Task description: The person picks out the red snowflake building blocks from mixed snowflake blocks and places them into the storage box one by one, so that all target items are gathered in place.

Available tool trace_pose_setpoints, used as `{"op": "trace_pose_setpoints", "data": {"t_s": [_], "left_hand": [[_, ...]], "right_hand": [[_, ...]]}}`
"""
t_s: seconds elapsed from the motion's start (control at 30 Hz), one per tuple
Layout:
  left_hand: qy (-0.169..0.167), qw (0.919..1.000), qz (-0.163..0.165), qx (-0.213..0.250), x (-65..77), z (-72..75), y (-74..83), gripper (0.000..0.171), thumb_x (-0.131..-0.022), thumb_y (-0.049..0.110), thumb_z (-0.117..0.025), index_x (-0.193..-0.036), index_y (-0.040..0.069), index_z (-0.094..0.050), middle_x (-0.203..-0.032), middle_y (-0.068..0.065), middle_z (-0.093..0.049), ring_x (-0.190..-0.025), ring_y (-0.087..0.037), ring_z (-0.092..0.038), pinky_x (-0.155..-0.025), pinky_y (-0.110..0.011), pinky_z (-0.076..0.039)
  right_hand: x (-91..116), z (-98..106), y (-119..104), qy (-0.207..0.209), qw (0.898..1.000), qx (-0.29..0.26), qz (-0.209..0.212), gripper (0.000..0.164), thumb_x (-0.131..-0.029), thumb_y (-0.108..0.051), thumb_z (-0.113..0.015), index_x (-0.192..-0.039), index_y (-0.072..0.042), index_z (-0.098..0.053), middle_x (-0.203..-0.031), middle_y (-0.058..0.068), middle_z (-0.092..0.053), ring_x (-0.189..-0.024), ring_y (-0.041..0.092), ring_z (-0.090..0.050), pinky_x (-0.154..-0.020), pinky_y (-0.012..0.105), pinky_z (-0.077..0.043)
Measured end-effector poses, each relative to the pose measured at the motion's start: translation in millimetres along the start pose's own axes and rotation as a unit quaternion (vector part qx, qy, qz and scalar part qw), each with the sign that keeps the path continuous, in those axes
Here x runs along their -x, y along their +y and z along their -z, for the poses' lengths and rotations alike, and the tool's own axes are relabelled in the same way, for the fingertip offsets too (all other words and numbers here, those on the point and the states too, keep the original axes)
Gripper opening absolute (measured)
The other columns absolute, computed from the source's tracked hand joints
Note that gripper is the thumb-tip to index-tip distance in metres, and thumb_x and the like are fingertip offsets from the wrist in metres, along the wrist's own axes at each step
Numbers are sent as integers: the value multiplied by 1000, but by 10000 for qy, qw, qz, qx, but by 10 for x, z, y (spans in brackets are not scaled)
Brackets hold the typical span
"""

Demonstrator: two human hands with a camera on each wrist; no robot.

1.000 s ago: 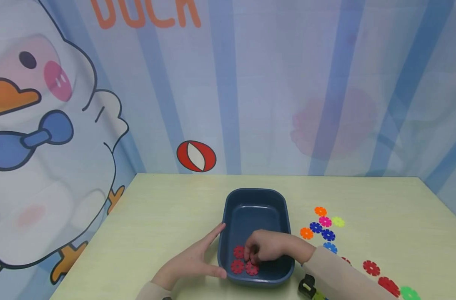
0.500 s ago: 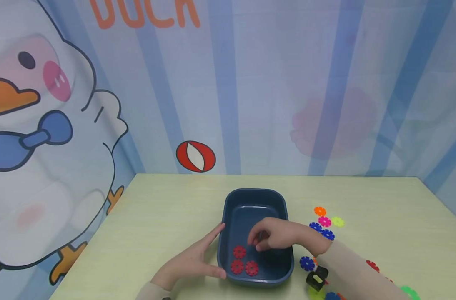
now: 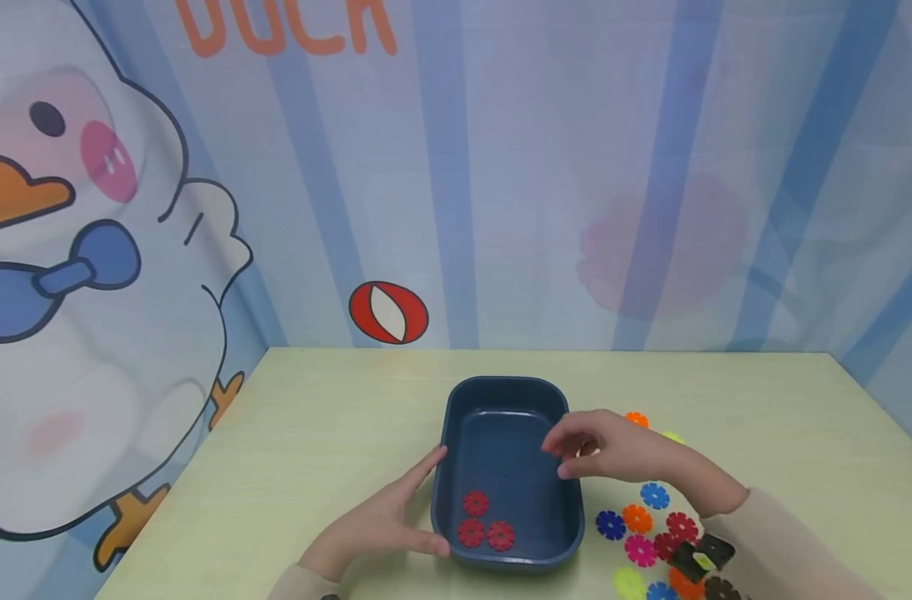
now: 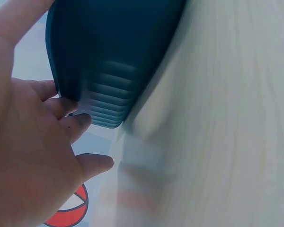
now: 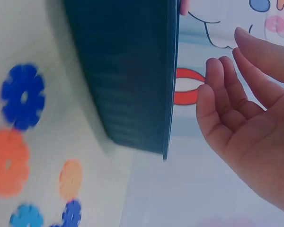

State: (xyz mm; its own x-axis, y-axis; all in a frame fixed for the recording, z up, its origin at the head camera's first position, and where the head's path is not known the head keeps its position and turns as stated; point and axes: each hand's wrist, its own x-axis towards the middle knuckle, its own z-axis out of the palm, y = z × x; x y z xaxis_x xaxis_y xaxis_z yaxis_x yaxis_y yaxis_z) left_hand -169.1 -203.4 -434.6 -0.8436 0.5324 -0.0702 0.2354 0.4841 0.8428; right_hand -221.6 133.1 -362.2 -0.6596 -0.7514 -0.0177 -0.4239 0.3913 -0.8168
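Note:
A dark blue plastic bin (image 3: 504,450) stands on the table. Three red snowflake discs (image 3: 500,536) lie at its near left corner. My left hand (image 3: 381,525) rests against the bin's left side, thumb and fingers spread; in the left wrist view its fingertips touch the bin wall (image 4: 109,38). Over the bin's right rim hovers my right hand (image 3: 621,446), fingers loosely bent. Seen from the right wrist, that hand (image 5: 255,113) holds nothing and is apart from the bin (image 5: 128,71).
Right of the bin lie several loose snowflake discs, among them a dark blue one (image 3: 610,525), a pink one (image 3: 639,551) and a light blue one (image 3: 654,496). My right forearm covers part of that area. A printed curtain (image 3: 516,167) hangs behind the table.
My right hand has lifted away from the red discs and moved right, to above the bin's right rim. The red discs stay in the bin. My left hand keeps its place.

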Motion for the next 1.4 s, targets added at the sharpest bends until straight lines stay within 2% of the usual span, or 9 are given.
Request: {"op": "trace_pose_setpoints", "data": {"t_s": [0.17, 0.33, 0.47, 0.83, 1.1, 1.4], "left_hand": [[-16, 10000, -71, -11, 5, 5, -2, 112, -74, 48, -80, -156, 18, -11, -162, -5, -11, -147, -32, -14, -114, -59, -22], [4, 9999, -107, -23, 1, 7, -1, 111, -74, 47, -80, -156, 17, -11, -162, -5, -11, -147, -32, -14, -114, -59, -22], [4, 10000, -81, -7, 0, -4, -6, 110, -74, 46, -81, -156, 18, -12, -162, -4, -12, -147, -31, -14, -114, -59, -22], [14, 10000, -38, -7, 3, -5, -13, 111, -74, 48, -80, -156, 19, -12, -162, -4, -12, -147, -31, -14, -114, -59, -22], [10, 10000, -8, 25, 3, -6, -2, 112, -73, 49, -80, -156, 19, -12, -162, -4, -12, -147, -32, -14, -113, -59, -23], [-30, 9999, -84, -45, 4, 8, -17, 112, -74, 52, -79, -156, 20, -10, -162, -4, -12, -147, -31, -15, -114, -59, -23]], "right_hand": [[203, 52, 72, 133, 9999, -47, 22, 28, -90, -17, -68, -113, -1, -63, -104, 10, -63, -87, 13, -61, -80, 25, -55], [366, 58, 193, 211, 9995, -165, -163, 26, -90, -15, -68, -113, -3, -62, -101, 6, -62, -85, 13, -61, -77, 23, -55], [499, 60, 283, 300, 9990, -167, -282, 27, -89, -14, -69, -112, -1, -62, -101, 9, -62, -85, 12, -60, -75, 23, -55], [796, 113, 576, 500, 9932, -47, -1046, 37, -84, -22, -75, -111, 1, -62, -98, 10, -62, -83, 11, -56, -72, 20, -53], [937, 169, 765, 549, 9912, 15, -1202, 33, -85, -19, -73, -108, 1, -62, -96, 9, -62, -79, 9, -54, -68, 21, -53], [990, 169, 883, 499, 9836, 174, -1725, 37, -81, -24, -77, -108, -2, -64, -86, 5, -57, -76, 15, -51, -65, 22, -49]]}}
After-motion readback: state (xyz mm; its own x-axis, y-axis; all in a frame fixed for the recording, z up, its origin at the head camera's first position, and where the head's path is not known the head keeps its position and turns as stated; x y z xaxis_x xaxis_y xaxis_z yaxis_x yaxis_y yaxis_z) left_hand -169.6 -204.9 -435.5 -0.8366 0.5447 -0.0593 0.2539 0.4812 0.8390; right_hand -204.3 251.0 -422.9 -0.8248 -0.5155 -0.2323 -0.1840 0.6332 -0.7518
